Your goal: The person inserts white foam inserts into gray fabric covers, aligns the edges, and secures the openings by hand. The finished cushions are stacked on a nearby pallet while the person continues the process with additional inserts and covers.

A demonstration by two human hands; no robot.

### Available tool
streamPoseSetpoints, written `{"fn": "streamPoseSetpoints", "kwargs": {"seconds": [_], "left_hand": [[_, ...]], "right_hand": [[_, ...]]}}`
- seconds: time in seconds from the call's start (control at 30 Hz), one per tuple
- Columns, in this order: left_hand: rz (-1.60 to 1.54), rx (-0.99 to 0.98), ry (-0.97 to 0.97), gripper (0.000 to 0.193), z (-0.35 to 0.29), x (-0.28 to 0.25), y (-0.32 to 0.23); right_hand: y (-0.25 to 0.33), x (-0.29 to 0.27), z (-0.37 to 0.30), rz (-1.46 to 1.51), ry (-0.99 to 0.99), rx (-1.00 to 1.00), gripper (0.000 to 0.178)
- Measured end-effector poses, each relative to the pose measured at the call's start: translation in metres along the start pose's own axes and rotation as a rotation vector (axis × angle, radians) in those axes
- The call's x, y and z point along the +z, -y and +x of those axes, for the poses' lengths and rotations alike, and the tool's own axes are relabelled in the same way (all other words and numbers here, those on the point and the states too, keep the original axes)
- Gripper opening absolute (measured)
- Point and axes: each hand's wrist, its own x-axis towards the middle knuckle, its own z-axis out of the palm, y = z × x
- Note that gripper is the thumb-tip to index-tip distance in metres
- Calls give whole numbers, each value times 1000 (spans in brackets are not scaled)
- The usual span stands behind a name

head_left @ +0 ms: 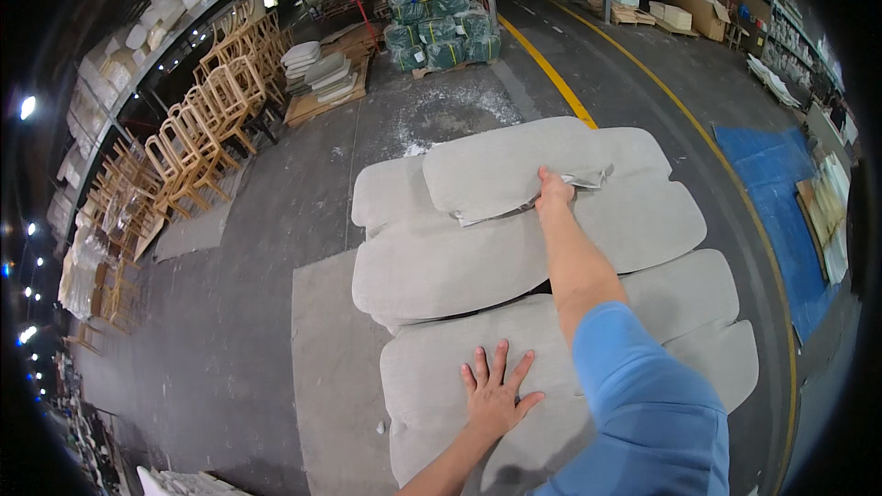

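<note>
In front of me lie several light grey fabric-covered cushions [450,266], stacked and overlapping in two rows. My right hand [553,191] reaches to the far row and is closed on the near edge of the topmost cushion [505,161]. Along that edge the cover hangs loose, and a paler lining shows. My left hand [496,400] presses flat on a nearer cushion [423,367], its fingers spread.
Wooden chair frames [197,133] stand in rows at the left. Grey cushions [326,73] and green wrapped bundles [443,23] sit on pallets at the back. A blue sheet [772,184] covers floor at the right, beyond a yellow line [675,96]. Cardboard [331,367] lies beside the stack.
</note>
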Motion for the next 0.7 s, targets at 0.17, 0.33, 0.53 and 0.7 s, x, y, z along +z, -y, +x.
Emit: {"fn": "streamPoseSetpoints", "kwargs": {"seconds": [0.17,0.33,0.53,0.7], "left_hand": [[-29,12,-15,84,3,5,-3],[-35,22,-9,84,5,6,-6],[-15,9,-39,84,6,5,-8],[-9,-1,-62,84,-3,8,-5]], "right_hand": [[9,-9,3,160,92,71,68],[43,-17,-13,71,220,138,85],[88,-28,-72,-498,212,-1190,85],[92,49,-142,-1274,535,-1362,66]]}}
